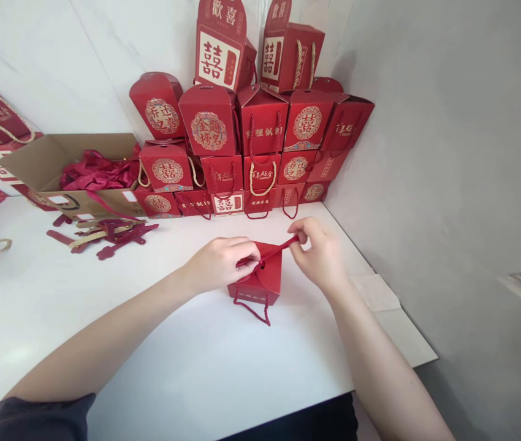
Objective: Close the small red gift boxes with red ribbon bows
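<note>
A red gift box [270,283] with a twisted rope handle hanging down its front stands on the white table. Across its closed top runs a red ribbon [281,247] that passes by the hole in the lid. My left hand [230,262] is closed at the left of the lid, pinching the ribbon close to the hole. At the upper right of the box, my right hand [318,251] pinches the ribbon's other stretch and holds it taut, slightly above the lid. My left fingers hide part of the box top.
Several stacked red gift boxes [209,131] line the back wall. An open cardboard box [40,165] of red ribbons [99,170] stands at the left, with a pile of red and gold strips [104,234] before it. A grey wall [426,153] bounds the right.
</note>
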The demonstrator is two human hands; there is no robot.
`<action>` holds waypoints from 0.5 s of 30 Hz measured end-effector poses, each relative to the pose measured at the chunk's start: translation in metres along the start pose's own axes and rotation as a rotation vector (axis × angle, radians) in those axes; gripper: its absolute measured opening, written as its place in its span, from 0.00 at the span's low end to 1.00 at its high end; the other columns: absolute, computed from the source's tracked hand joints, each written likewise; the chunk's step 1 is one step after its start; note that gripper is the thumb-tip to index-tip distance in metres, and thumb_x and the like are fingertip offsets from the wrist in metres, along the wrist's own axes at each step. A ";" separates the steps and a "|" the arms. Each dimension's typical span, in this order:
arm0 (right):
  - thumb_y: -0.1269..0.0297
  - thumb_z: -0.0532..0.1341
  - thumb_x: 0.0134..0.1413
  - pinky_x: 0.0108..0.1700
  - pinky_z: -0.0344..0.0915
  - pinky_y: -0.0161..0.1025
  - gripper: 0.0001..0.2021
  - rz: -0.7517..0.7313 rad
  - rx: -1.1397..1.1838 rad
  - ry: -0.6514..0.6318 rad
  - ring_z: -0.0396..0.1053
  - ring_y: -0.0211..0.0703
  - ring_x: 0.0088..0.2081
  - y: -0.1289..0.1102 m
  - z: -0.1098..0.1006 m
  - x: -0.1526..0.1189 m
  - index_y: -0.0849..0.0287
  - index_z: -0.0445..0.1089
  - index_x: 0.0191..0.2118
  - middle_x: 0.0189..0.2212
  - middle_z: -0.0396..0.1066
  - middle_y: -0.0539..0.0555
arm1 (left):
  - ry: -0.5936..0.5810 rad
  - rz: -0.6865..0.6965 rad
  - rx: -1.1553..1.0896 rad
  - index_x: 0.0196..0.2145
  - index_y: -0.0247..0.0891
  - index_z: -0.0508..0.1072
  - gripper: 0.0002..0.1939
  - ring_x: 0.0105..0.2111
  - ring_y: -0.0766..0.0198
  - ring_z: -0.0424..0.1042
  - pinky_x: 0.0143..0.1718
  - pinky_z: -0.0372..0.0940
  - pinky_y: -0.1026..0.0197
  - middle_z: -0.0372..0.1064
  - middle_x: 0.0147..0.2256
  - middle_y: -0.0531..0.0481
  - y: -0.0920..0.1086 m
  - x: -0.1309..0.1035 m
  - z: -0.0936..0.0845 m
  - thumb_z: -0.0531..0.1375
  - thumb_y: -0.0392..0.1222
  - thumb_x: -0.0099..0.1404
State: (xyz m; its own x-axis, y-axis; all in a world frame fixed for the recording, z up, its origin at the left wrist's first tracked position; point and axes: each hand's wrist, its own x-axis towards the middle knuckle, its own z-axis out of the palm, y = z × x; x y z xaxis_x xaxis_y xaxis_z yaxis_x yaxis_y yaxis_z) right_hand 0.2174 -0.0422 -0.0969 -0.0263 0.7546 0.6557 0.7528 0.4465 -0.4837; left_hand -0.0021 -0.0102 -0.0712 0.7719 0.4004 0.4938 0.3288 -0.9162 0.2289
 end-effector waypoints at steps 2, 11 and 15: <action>0.79 0.53 0.44 0.36 0.63 0.41 0.14 0.066 -0.143 0.054 0.64 0.44 0.29 0.012 -0.011 0.003 0.55 0.66 0.36 0.26 0.62 0.50 | 0.001 0.001 0.000 0.30 0.37 0.70 0.05 0.24 0.72 0.67 0.28 0.64 0.69 0.72 0.28 0.54 0.000 0.000 0.000 0.57 0.31 0.63; 0.51 0.62 0.53 0.41 0.68 0.43 0.13 0.181 0.110 -0.773 0.72 0.48 0.42 0.051 -0.049 -0.003 0.52 0.72 0.40 0.42 0.72 0.54 | -0.004 0.017 -0.003 0.31 0.36 0.71 0.03 0.24 0.72 0.67 0.28 0.62 0.69 0.71 0.28 0.54 -0.002 0.000 0.000 0.58 0.32 0.63; 0.46 0.48 0.64 0.43 0.68 0.41 0.21 0.322 0.375 -0.767 0.72 0.43 0.41 0.034 -0.035 0.006 0.54 0.71 0.38 0.41 0.75 0.53 | -0.007 0.007 -0.003 0.31 0.37 0.71 0.04 0.22 0.73 0.65 0.27 0.61 0.69 0.71 0.27 0.54 -0.002 0.000 0.000 0.58 0.32 0.63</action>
State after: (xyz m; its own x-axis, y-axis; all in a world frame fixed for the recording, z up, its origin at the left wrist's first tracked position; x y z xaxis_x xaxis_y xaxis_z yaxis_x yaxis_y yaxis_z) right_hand 0.2657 -0.0395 -0.0895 -0.3830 0.9227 -0.0440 0.5399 0.1849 -0.8212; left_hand -0.0032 -0.0079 -0.0715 0.7782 0.3936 0.4894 0.3217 -0.9191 0.2276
